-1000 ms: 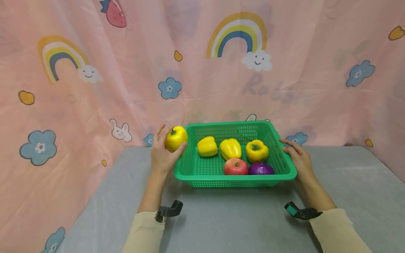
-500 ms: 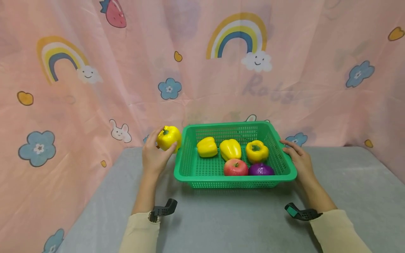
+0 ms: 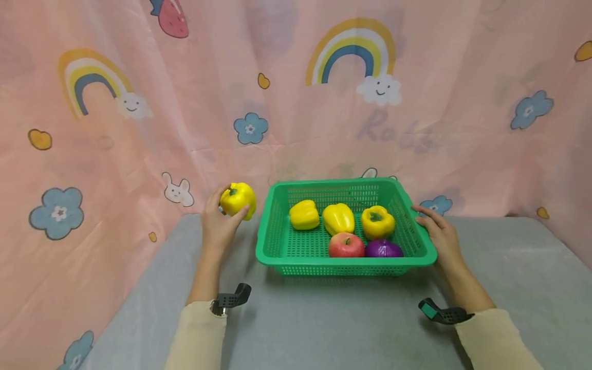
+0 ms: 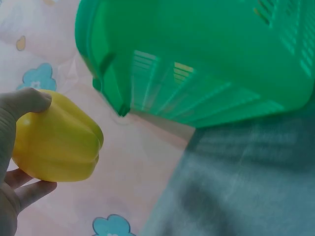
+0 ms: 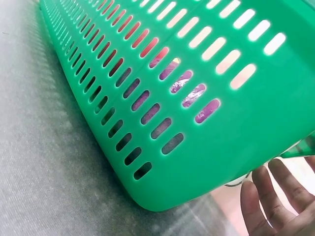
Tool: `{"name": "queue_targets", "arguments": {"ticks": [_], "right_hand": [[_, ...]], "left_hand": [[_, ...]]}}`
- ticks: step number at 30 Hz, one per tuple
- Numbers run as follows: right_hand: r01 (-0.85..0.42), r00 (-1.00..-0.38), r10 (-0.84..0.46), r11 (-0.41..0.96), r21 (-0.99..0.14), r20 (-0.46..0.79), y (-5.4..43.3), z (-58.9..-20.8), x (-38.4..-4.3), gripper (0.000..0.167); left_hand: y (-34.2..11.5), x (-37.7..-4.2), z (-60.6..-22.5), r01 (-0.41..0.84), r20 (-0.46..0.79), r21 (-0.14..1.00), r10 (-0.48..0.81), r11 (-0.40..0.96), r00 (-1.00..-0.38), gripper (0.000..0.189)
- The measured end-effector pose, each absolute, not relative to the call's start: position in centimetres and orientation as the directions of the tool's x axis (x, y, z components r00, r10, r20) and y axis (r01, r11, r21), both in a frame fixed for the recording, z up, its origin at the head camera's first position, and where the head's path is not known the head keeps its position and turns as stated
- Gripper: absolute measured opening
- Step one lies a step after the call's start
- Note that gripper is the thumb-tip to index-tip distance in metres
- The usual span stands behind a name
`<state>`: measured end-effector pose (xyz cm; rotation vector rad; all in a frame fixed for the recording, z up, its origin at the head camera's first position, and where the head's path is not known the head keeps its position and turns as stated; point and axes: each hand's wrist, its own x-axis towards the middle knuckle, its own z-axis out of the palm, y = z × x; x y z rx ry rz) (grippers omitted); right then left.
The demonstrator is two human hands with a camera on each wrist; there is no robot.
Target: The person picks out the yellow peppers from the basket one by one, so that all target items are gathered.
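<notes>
My left hand (image 3: 219, 223) grips a glossy yellow bell pepper (image 3: 238, 200) with a green stem, left of the green basket (image 3: 347, 261) and apart from it. In the left wrist view the thumb lies on top of the yellow bell pepper (image 4: 56, 140) and fingers support it from below. My right hand (image 3: 441, 239) is at the basket's right end, its fingers extended against the rim. The right wrist view shows those fingers (image 5: 270, 196) beside the basket's outer wall (image 5: 266, 113), only slightly bent.
Inside the basket lie three yellow bell peppers (image 3: 339, 219), a red apple (image 3: 346, 245) and a round purple vegetable (image 3: 384, 248). The basket stands on a grey table (image 3: 324, 318). Behind it hangs a pink patterned curtain (image 3: 296, 128).
My left hand has carried the yellow bell pepper leftward, from the basket's left rim to outside it. The right hand and the basket stay in place.
</notes>
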<state>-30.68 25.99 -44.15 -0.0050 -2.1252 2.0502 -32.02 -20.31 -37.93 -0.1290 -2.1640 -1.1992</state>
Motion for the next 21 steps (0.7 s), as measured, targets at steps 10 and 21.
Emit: {"name": "queue_targets", "arguments": {"ticks": [10, 21], "right_hand": [[-0.125, -0.982, 0.131, 0.086, -0.988, 0.136, 26.0, -44.0, -30.8, 0.039], [-0.12, -0.982, 0.143, 0.029, -0.992, 0.123, 25.8, -44.2, -30.7, 0.037]], "left_hand": [[-21.3, -33.8, -38.2, 0.344, 0.558, 0.698, -0.176, 0.628, -0.811, 0.06], [-21.6, -35.8, -40.7, 0.3, 0.496, 0.765, -0.225, 0.57, -0.839, 0.062]]}}
